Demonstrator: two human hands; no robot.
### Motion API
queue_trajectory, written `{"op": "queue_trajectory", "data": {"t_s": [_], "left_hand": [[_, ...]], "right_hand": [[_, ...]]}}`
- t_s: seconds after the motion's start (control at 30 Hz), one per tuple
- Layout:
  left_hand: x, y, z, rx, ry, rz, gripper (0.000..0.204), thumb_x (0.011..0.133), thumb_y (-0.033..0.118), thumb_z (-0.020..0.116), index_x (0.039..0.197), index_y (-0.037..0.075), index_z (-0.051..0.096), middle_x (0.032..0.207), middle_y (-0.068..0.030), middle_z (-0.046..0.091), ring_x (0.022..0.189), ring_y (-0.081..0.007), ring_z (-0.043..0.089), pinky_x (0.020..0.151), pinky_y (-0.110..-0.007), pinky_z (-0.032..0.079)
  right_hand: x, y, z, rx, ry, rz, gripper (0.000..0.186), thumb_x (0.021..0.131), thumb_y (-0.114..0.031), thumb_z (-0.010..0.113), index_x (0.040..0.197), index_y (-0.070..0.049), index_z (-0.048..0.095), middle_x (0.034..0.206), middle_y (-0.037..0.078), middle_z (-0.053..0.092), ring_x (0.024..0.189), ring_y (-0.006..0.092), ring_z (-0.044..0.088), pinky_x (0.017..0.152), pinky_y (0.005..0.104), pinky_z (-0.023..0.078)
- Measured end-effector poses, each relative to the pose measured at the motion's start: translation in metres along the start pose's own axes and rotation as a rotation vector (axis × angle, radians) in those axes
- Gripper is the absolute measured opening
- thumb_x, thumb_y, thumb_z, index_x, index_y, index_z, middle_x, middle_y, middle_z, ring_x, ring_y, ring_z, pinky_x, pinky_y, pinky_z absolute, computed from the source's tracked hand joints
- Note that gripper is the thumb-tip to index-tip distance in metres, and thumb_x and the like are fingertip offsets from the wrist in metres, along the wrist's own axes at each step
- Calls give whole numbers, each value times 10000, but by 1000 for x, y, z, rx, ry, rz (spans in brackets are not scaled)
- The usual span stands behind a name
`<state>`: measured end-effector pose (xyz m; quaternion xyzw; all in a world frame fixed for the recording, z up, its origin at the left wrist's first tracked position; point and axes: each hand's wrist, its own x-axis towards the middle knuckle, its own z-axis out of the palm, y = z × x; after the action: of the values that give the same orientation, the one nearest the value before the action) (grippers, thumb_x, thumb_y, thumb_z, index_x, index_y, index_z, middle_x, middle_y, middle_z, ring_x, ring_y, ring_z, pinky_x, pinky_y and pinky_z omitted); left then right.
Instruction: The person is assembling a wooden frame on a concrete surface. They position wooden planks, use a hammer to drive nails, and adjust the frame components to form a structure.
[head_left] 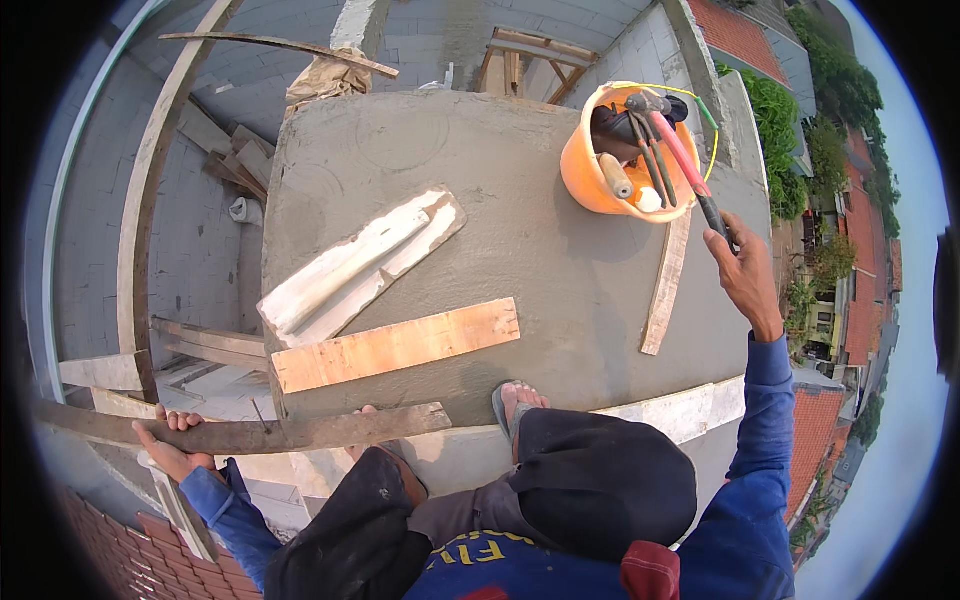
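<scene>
My left hand [178, 445] is wrapped round a long weathered wooden plank [350, 430] at the lower left. A nail [259, 416] stands up out of that plank. On the right, my right hand [748, 270] grips the black end of a hammer [680, 150] with a pink-red shaft. The hammer's head lies over an orange bucket [578, 175]. Inside the bucket are a dark-handled tool like pincers [653, 165], a rounded wooden handle [614, 176] and a black item I cannot make out. A yellow-green cord [708, 115] loops at its rim.
A light wooden board [400, 345] and white, plaster-caked pieces [365, 255] lie on the grey concrete slab [480, 230]. A narrow wood strip [668, 290] lies below the bucket. The slab's left edge drops to a lower space beside timber posts [150, 190]. Rooftops [815, 430] show far below, right.
</scene>
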<state>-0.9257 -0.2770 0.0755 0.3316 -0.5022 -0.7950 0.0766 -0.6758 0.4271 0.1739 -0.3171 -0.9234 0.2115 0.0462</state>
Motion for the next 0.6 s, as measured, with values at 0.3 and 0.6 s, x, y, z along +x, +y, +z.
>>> {"op": "queue_trajectory", "data": {"t_s": [0.3, 0.6], "left_hand": [[-8, 1, 7, -17, 102, 60, 541, 1009, 599, 555, 1073, 62, 593, 715, -4, 417, 617, -144, 454, 607, -324, 462], [3, 15, -29, -77, 187, 97, 527, 1008, 586, 545, 1067, 63, 573, 711, -9, 410, 609, -147, 444, 601, -329, 465]], "right_hand": [[55, 18, 43, -110, 64, -158, 446, 978, -262, 650, 1266, 77, 631, 806, 139, 651, 704, 201, 570, 665, 370, 458], [124, -69, 220, 34, -285, -182, 438, 980, -325, 615, 1232, 33, 637, 843, 209, 673, 805, 341, 685, 743, 449, 501]]}}
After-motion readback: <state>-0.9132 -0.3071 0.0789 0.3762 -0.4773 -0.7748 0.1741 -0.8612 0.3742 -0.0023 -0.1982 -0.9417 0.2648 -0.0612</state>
